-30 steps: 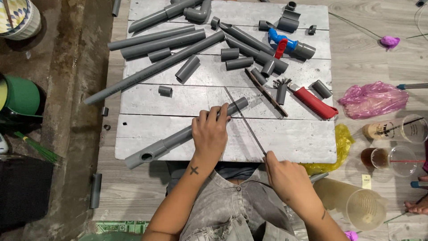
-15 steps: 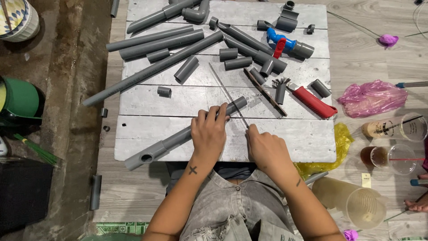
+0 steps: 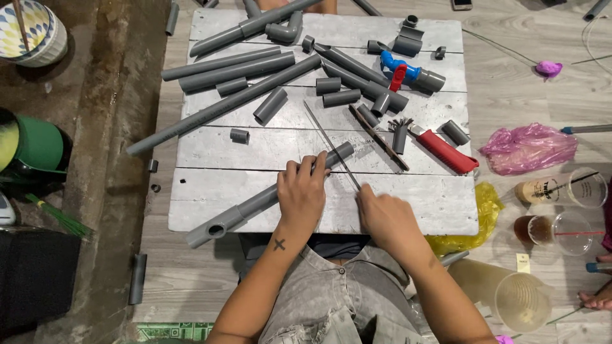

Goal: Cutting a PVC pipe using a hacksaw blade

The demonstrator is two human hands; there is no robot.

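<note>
1. Since the earlier frames, the right hand (image 3: 389, 216) had travelled forward from the 5 o'clock side of the desk, carrying the thin saw blade (image 3: 331, 145) farther across the grey pipe (image 3: 255, 202); the left hand (image 3: 301, 194) and the pipe had hardly shifted.
2. The left hand's grip was clenched over the pipe, pressing it flat on the desk (image 3: 421, 204). The right hand's grip was closed around the near end of the blade.
3. The pipe lay slantwise on the nearest plank, its elbow-fitted end at 7 o'clock and its free end at 1 o'clock from the left hand. The blade crossed it just beside the left fingertips.
4. Judged risks: the blade ran so close to the fingers that a skip off the round pipe could nick them. The pipe was held by one hand only, so it might roll or slide under the stroke. A bare blade could also flex and bind in the cut.
5. Around, toward 12 o'clock, lay many loose grey pipe lengths and fittings, with a long pipe (image 3: 223, 105) running diagonally.
6. At 1 o'clock sat a blue valve (image 3: 398, 65), and at 2 o'clock a red-handled tool (image 3: 446, 151), a slim dark strip (image 3: 378, 137) and a short pipe stub (image 3: 400, 137); the strip lay nearest the blade's far tip and could foul a long stroke.
7. Off the desk at 3 o'clock were a pink bag (image 3: 526, 148) and plastic cups (image 3: 586, 188) on the floor.
</note>
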